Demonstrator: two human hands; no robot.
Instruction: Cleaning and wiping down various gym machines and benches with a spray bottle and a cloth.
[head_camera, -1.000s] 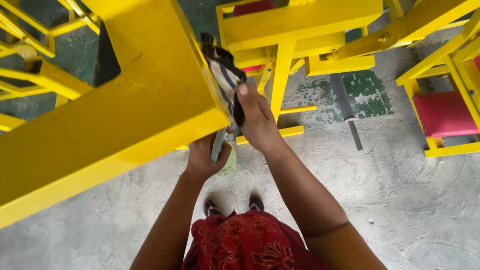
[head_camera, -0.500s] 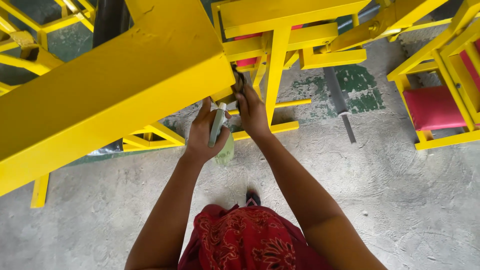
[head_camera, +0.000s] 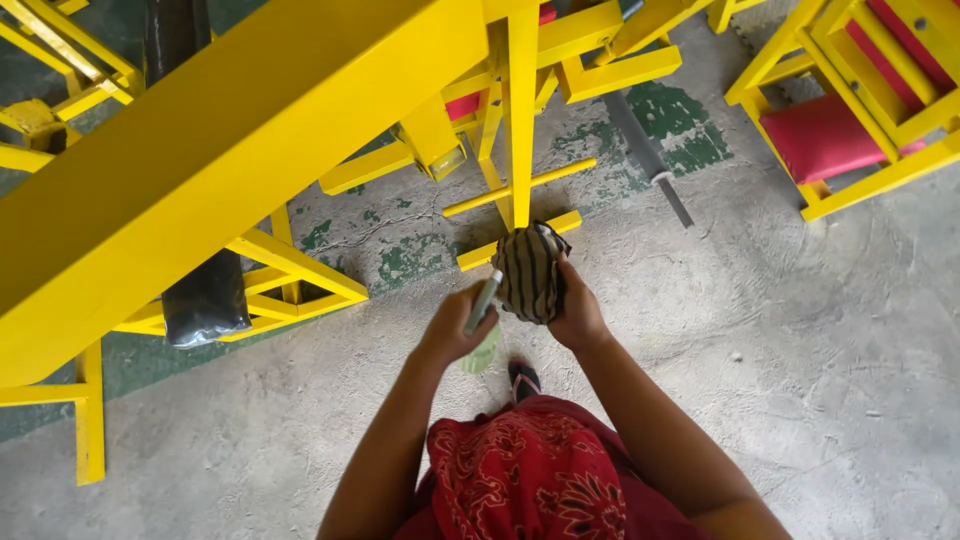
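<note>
1. Frame: I read the big yellow steel beam (head_camera: 230, 150) as running diagonally across the upper left of view. A sec ago it filled the centre, w/ both hands up against its end face. Now it sits higher and further left, and the hands are clear of it. No contact w/ any yellow member at this moment.

2. Floor: more grey concrete floor (head_camera: 800, 330) shows than before, w/ patches of green paint near the yellow uprights. A grey bar (head_camera: 648, 158) lies on it, upper centre-right. Red seat pad (head_camera: 825, 135) in a yellow frame at upper right, well apart from the hands.

3. Cloth: the striped rag (head_camera: 528, 272) was pressed to the beam end 1 s ago and tucked under it 0.5 s ago. It is now bunched in a ball in front of the body, below the beam, above the floor. My reading: the wiping contact on that end face is broken off for now.

4. Right hand (head_camera: 572, 305): fingers wrapped round the rag from the right side, holding it bunched.

5. Left hand (head_camera: 455, 330): fingers closed round a pale green spray bottle (head_camera: 480, 325), nozzle end pointing up toward the rag, just beside it. Same grasp as in both earlier views.

6. Hands are near each other, bottle and rag almost touching; cannot tell if they do.
</note>
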